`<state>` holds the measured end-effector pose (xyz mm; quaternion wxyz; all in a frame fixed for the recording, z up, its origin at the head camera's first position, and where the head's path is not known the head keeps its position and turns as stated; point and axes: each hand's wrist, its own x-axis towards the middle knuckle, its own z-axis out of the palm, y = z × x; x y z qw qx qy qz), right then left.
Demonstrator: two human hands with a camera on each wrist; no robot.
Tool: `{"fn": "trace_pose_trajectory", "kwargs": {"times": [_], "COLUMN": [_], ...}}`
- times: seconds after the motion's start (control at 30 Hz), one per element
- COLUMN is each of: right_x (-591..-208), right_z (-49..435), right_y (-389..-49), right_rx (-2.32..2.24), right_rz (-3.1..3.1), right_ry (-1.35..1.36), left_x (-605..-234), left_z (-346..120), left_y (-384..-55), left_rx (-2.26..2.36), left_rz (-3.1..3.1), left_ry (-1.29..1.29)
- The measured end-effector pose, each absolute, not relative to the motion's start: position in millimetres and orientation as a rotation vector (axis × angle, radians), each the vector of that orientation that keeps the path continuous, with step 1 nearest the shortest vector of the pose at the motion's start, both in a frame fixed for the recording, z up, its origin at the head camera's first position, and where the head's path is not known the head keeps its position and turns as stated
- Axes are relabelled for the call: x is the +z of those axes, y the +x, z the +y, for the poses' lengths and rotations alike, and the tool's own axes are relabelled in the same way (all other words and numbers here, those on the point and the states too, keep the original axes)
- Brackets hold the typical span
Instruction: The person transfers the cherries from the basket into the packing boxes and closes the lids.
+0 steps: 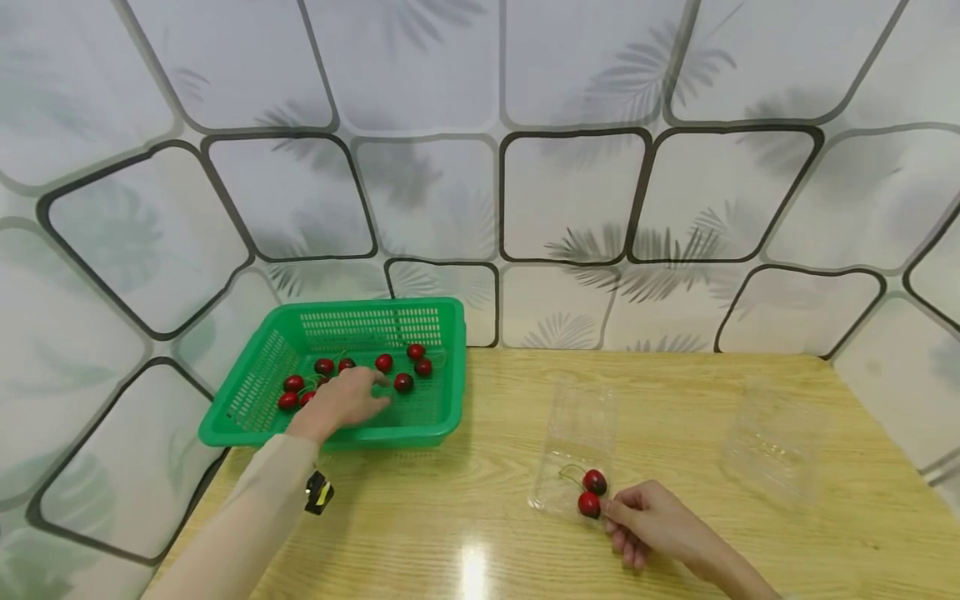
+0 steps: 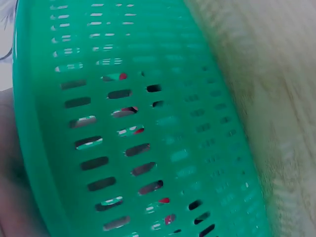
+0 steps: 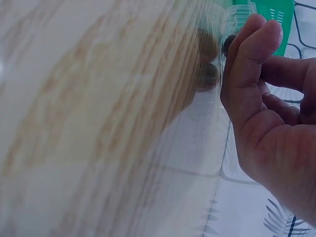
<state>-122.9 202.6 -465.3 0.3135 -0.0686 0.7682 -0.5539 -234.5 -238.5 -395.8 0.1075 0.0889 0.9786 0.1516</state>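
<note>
Head cam: your left hand [image 1: 345, 404] is down in the green basket [image 1: 452, 400], fingers apart, gripping nothing visible among the loose cherries [image 1: 403, 382]; your right hand [image 1: 656, 525] pinches the clear box [image 1: 570, 446] near two cherries [image 1: 595, 481] inside. Left wrist: mostly basket, can't tell grip. Right wrist: bent fingers [image 3: 247, 64] beside the tabletop [image 3: 98, 98].

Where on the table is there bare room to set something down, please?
Bare wood lies between the green basket and the open clear container, and between that container and the clear piece farther right. It is crowded inside the basket, where the left hand reaches among cherries, and by the right hand at the container.
</note>
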Motion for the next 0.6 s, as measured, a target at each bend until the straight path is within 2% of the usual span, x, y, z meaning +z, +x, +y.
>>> {"fn": "trace_pose_trajectory", "kwargs": {"times": [0.6], "right_x": [-467.1], "right_z": [202.5], "right_y": [-124.0], "right_rx": [-1.465], "right_rz": [2.023], "right_ry": [-0.176], "left_x": [-405.8], "left_z": [-239.5], "left_y": [-244.1], "left_rx": [0.442], "left_rz": [2.725], "left_ry": [0.288]}}
